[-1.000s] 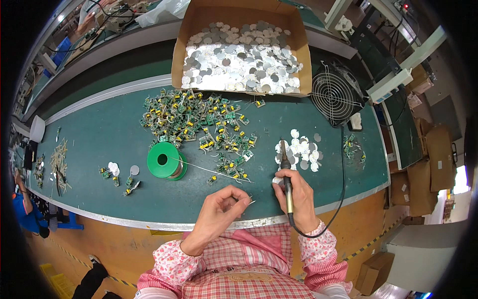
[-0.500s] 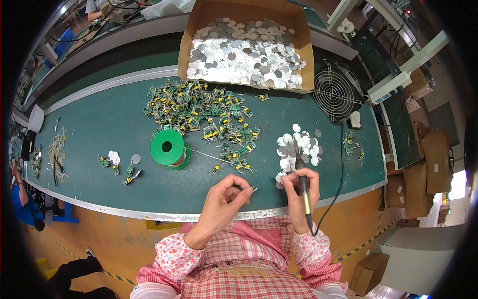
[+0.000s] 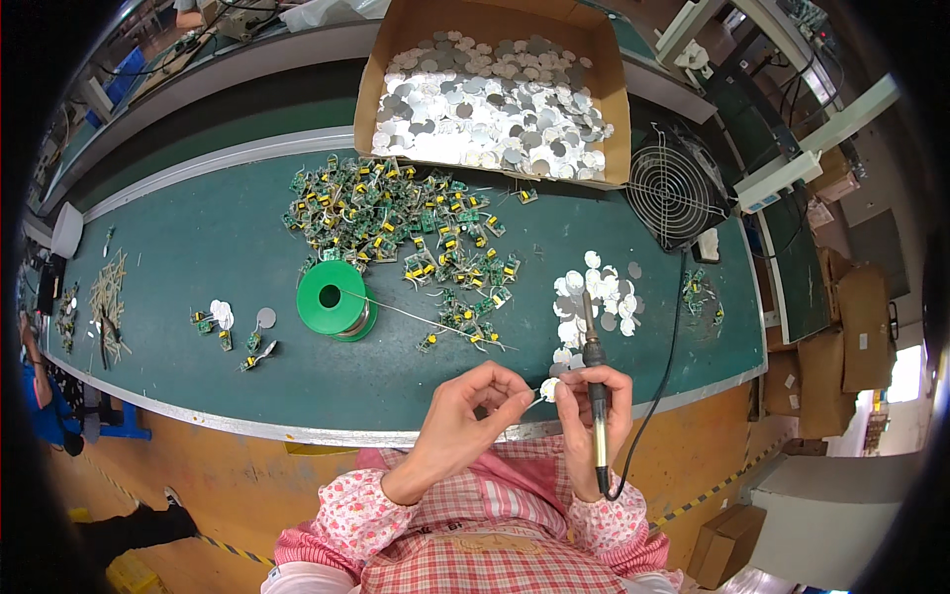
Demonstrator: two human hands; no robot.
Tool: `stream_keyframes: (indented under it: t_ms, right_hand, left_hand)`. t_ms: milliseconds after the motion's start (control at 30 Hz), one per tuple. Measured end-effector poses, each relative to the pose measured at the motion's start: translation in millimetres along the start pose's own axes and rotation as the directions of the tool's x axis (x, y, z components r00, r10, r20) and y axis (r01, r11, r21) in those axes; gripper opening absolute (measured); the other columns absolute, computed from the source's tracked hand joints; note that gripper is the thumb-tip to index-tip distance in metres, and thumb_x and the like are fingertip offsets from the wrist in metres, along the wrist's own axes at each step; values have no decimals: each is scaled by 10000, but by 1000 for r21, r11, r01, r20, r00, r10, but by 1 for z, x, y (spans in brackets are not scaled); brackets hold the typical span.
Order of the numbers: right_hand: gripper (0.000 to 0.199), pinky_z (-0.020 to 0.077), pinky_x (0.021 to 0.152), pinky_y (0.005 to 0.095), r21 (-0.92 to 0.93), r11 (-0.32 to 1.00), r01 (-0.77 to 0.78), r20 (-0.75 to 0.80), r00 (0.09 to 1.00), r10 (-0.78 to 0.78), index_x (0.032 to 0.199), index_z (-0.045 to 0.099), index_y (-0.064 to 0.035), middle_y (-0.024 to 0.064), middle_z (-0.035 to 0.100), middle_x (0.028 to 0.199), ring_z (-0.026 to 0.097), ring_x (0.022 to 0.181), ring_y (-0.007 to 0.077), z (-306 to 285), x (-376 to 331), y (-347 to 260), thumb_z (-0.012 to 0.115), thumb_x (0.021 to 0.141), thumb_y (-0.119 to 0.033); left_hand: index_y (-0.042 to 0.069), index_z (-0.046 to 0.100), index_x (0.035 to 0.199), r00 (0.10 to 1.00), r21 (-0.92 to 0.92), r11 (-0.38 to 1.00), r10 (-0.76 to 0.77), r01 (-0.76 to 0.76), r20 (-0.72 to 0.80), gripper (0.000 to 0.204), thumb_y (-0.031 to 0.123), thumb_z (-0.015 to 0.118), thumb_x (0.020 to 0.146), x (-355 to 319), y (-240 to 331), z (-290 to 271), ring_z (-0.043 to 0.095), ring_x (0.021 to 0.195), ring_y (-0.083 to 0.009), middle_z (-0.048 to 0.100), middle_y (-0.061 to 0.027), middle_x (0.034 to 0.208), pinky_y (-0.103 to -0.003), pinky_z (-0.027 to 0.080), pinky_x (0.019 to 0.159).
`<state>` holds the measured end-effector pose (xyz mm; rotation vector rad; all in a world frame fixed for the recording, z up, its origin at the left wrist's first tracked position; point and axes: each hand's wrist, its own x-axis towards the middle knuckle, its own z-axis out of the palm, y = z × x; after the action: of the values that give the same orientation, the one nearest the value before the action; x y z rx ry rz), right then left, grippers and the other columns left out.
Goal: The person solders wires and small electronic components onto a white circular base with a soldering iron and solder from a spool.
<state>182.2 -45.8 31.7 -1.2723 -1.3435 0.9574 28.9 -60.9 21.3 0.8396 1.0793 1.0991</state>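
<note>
My right hand [image 3: 597,411] is closed around a soldering iron [image 3: 600,445], its tip pointing away from me over the bench. The same hand pinches a small white disc [image 3: 549,390] between thumb and forefinger. Beside it, my left hand [image 3: 470,421] is closed in a pinch. A thin pale end sticks out from its fingertips and reaches the disc; the rest is hidden by the fingers. Just beyond my right hand lies a loose group of white and grey discs [image 3: 571,307]. A green spool of solder wire [image 3: 332,299] stands farther left, its strand [image 3: 416,315] trailing rightward.
A heap of small green-and-yellow circuit boards [image 3: 366,213] covers the bench's middle back. Behind it sits a cardboard box [image 3: 616,119] full of discs. A black fan [image 3: 676,188] stands at the back right, near the iron's cord [image 3: 677,337]. Thin sticks [image 3: 107,297] lie far left.
My right hand has drawn a disc off the loose group and moved it toward me. My left hand has shifted right and nearer me, bringing its pinched piece to the disc.
</note>
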Motion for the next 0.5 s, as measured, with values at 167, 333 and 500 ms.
stream_keyframes:
  t_ms: [167, 333, 500]
  right_hand:
    - [281, 515, 750, 256, 99, 995, -10, 62, 998, 4, 1081, 512, -13, 120, 645, 998, 626, 845, 129, 6, -4, -12, 627, 830, 41]
    - [284, 516, 744, 252, 31, 999, -11, 146, 989, 6, 1075, 517, -13, 112, 652, 986, 628, 845, 124, 3, -6, -12, 644, 825, 28]
    - [276, 522, 727, 255, 57, 998, -8, 53, 999, 5, 1045, 523, -20, 103, 648, 966, 638, 836, 136, 5, -5, -13, 663, 812, 28]
  left_hand:
    - [-11, 579, 954, 999, -25, 999, 47, -47, -10, 114, 29, 639, 865, -3, 6, 2, 552, 765, -60, 610, -26, 880, -212, 463, 671]
    - [-12, 581, 955, 998, 1, 999, 51, -51, -31, 116, 23, 640, 862, -4, 9, -2, 554, 769, -65, 610, -28, 880, -208, 458, 673]
    - [-11, 582, 949, 996, -10, 997, 81, -81, -43, 115, 12, 644, 855, -7, 12, 2, 551, 777, -59, 612, -28, 883, -210, 451, 686]
